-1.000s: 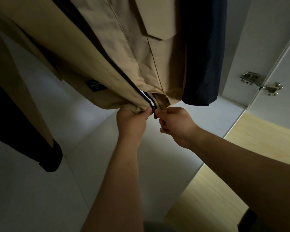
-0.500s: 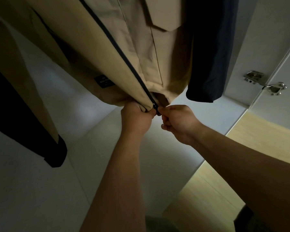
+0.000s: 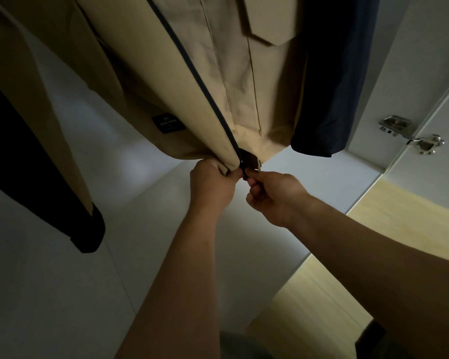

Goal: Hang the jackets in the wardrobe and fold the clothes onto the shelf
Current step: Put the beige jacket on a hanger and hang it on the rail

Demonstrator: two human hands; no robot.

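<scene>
A tan jacket (image 3: 192, 73) with dark navy sleeves hangs inside the white wardrobe, seen from below. A dark zipper (image 3: 205, 92) runs down its front to the hem. My left hand (image 3: 213, 185) grips the hem's left front edge at the bottom of the zipper. My right hand (image 3: 272, 195) pinches the small dark zipper pull (image 3: 244, 174) just beside it. The two hands almost touch. One navy sleeve (image 3: 329, 86) hangs to the right, and a tan and dark sleeve (image 3: 36, 164) hangs at the left.
The white wardrobe floor (image 3: 166, 255) lies below the jacket, with white walls behind and left. At the right stand the wardrobe's side panel and open door with a metal hinge (image 3: 410, 134). Light wooden flooring (image 3: 373, 255) shows at the lower right.
The view has tilted, so the jacket's hem and both hands sit slightly lower in the frame. The striped hem edge seen a second ago is now covered as the zipper's bottom ends meet.
</scene>
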